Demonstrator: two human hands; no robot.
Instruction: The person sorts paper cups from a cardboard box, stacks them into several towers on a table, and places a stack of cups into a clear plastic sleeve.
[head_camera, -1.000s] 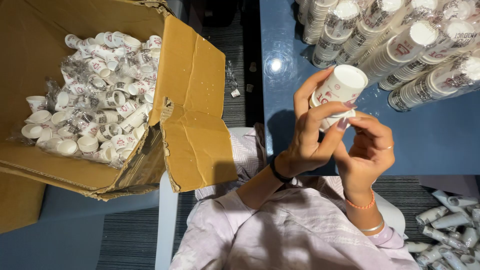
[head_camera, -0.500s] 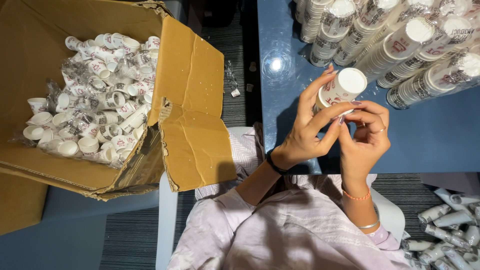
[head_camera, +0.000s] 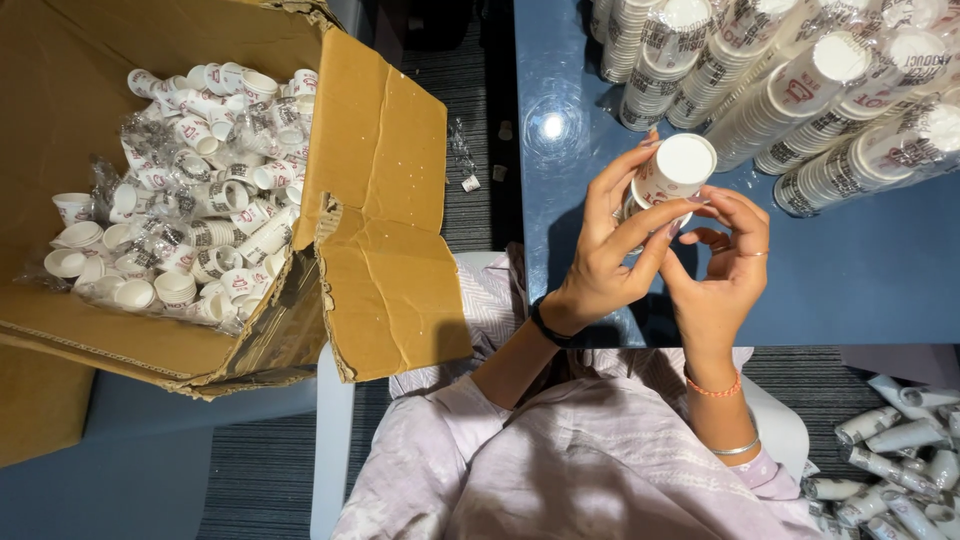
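A short stack of white paper cups (head_camera: 676, 172) with red and black print is held bottom-up over the dark blue table (head_camera: 860, 270). My left hand (head_camera: 608, 255) wraps its side with thumb and fingers. My right hand (head_camera: 722, 268) pinches the lower end of the same stack from the right. Both hands are close together, just above the table's near edge.
Long plastic-wrapped sleeves of cups (head_camera: 800, 80) lie at the table's far right. An open cardboard box (head_camera: 380, 220) at left holds several loose cups (head_camera: 190, 190) and wrappers. More wrapped cup stacks (head_camera: 900, 460) lie on the floor at lower right.
The cup stack and both hands have stayed nearly in place; the fingers have shifted slightly around the stack, and my right hand's fingers sit a little lower on it.
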